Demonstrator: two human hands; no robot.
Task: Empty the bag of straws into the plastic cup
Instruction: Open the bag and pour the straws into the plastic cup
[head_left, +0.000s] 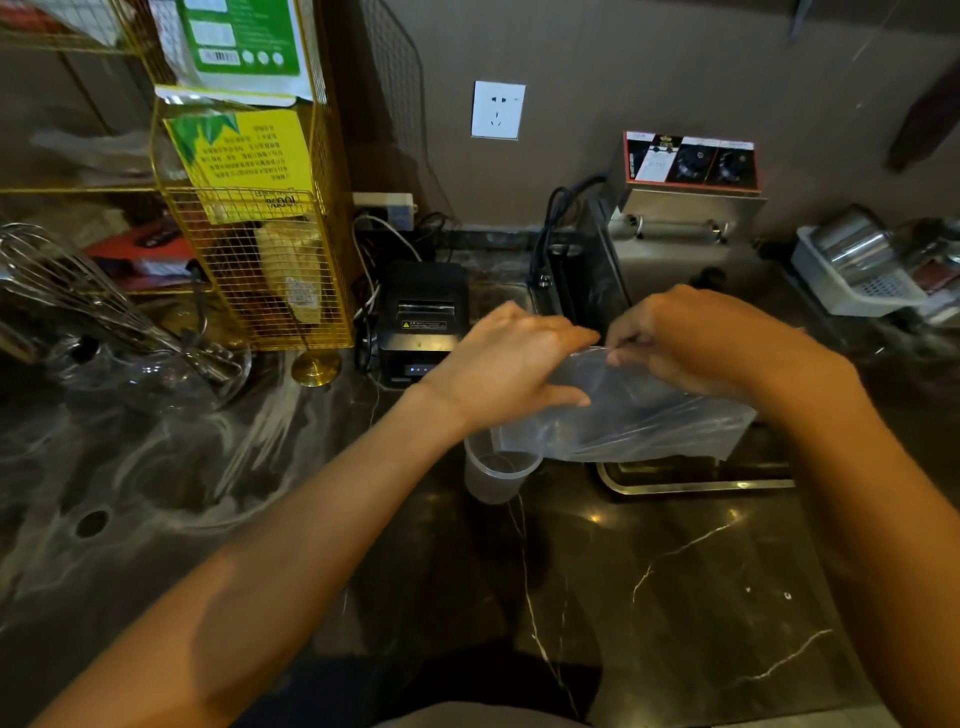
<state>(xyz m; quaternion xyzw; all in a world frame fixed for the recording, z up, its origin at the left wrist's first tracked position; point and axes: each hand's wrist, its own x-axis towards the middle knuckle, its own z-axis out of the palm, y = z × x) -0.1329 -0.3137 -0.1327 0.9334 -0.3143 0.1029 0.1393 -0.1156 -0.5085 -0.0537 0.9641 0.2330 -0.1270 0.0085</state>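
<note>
A clear plastic bag (644, 421) with dark straws faintly showing inside is held above the dark marble counter. My left hand (511, 364) pinches the bag's top edge on the left side. My right hand (691, 338) pinches the same edge just to the right, fingertips close to those of the left. A translucent plastic cup (496, 475) stands upright on the counter, under the bag's lower left corner and partly hidden by it. The cup looks empty.
A black receipt printer (423, 322) stands behind my left hand, beside a gold wire rack (270, 270). A steel fryer (685, 218) stands at the back right, a metal tray rim (691, 486) lies under the bag, and a glass bowl with whisk (130, 358) sits at left.
</note>
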